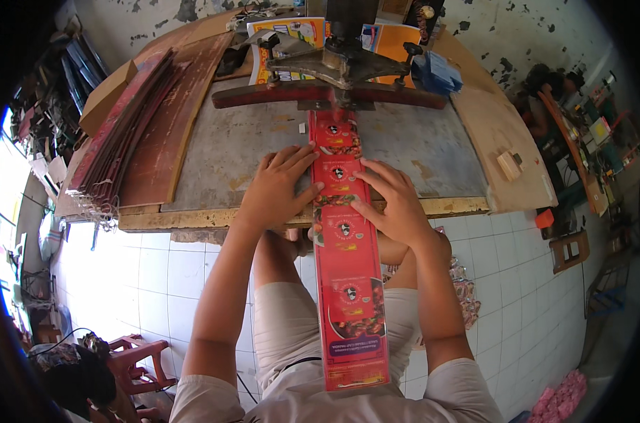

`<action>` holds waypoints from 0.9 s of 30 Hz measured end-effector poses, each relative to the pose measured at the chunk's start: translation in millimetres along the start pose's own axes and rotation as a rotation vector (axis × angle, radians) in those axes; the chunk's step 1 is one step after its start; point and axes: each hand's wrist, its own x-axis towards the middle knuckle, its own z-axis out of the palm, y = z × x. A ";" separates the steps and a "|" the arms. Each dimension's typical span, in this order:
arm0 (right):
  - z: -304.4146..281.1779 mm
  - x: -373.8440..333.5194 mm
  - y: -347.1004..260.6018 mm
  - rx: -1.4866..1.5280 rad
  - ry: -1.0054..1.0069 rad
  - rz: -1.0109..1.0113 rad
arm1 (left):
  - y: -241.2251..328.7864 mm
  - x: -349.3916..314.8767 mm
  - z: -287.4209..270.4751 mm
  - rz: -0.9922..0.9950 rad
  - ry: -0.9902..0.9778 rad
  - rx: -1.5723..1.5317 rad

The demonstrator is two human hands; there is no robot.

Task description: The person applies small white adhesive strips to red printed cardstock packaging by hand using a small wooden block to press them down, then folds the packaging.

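Observation:
A long red printed plastic strip (348,261) with food pictures runs from under a heavy metal press (341,67) across the table's front edge and down over my lap. My left hand (281,183) lies along the strip's left edge, fingers stretched and thumb touching it. On the opposite edge rests my right hand (396,201), with its fingers spread and fingertips on the strip. Neither hand is wrapped round it. The far end of the strip reaches beneath the dark curved bar of the press, which partly hides it.
The worktable (249,151) has a grey metal top. Bundled dark red strips (126,127) lie on its left, near a cardboard box (107,99). A small wooden block (508,166) and blue sheets (441,74) lie on the right. A red stool (140,363) stands on the tiled floor.

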 end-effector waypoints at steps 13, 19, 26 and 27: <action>5.4 -1.2 0.7 0.024 0.051 0.036 | 3.9 0.7 -3.2 0.009 0.023 0.013; 4.3 1.1 0.1 0.023 0.047 0.037 | 2.7 1.6 -1.5 0.010 0.026 0.018; 3.3 1.6 -1.4 0.021 0.036 0.048 | 4.1 2.0 -2.9 -0.004 0.019 0.016; 3.1 1.5 -1.4 0.021 0.036 0.048 | 4.0 2.1 -2.9 -0.005 0.019 0.016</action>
